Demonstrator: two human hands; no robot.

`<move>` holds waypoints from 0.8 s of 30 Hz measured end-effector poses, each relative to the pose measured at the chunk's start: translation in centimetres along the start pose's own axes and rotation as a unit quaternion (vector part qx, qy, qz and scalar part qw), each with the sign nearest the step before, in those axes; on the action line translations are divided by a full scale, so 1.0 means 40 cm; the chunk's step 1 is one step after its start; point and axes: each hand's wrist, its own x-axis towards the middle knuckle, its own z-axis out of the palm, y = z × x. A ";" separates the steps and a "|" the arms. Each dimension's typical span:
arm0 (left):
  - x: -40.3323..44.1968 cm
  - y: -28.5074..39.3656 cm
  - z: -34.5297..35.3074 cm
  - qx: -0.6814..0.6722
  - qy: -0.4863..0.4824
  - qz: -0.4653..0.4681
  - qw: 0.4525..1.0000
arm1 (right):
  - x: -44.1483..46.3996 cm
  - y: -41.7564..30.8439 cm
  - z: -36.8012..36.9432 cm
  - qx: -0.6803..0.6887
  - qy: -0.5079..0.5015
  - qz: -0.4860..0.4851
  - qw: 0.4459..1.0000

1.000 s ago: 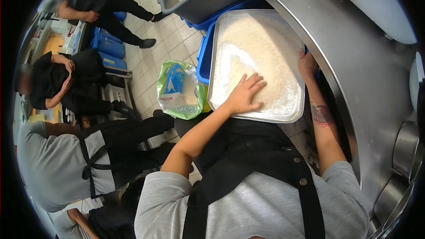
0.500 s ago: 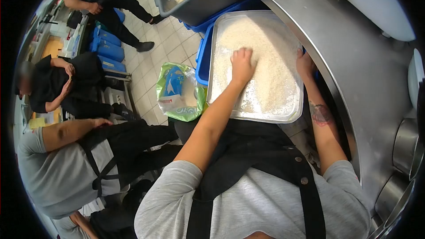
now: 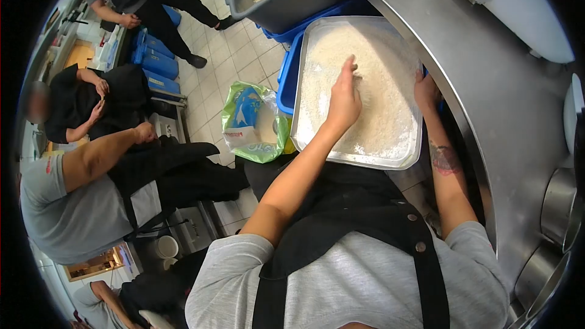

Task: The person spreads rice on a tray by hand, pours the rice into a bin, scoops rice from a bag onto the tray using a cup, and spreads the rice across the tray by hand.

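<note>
A shallow metal tray (image 3: 378,161) holds a spread of pale, fine breadcrumbs (image 3: 381,73). Over the middle of the crumbs is my left hand (image 3: 345,100), turned on its edge with the fingers stretched out; nothing shows in its grasp, and I cannot tell how firmly it touches the crumbs. My right hand (image 3: 428,92) grips the tray's right rim, its fingers partly hidden. Beneath the tray, a blue crate (image 3: 285,85) shows at the left. Just left of it stands an open green and blue plastic bag (image 3: 247,116) with pale contents.
A steel counter (image 3: 451,42) curves along the right, with metal pots (image 3: 557,207) beside it. Beyond the tray sits a grey bin (image 3: 292,9) holding white crumbly food. Several co-workers occupy the left, one in a grey shirt (image 3: 67,207) nearby. Blue containers (image 3: 155,61) stand behind them.
My left hand has turned from palm-down with bent fingers to edge-on with straight fingers, moving slightly right. Crumbs now cover more of the tray's near part. The nearby co-worker's arm has shifted.
</note>
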 end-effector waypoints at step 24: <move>-0.077 -0.170 0.055 0.252 -0.149 0.030 0.956 | -0.005 -0.010 -0.023 -0.074 -0.028 -0.020 0.997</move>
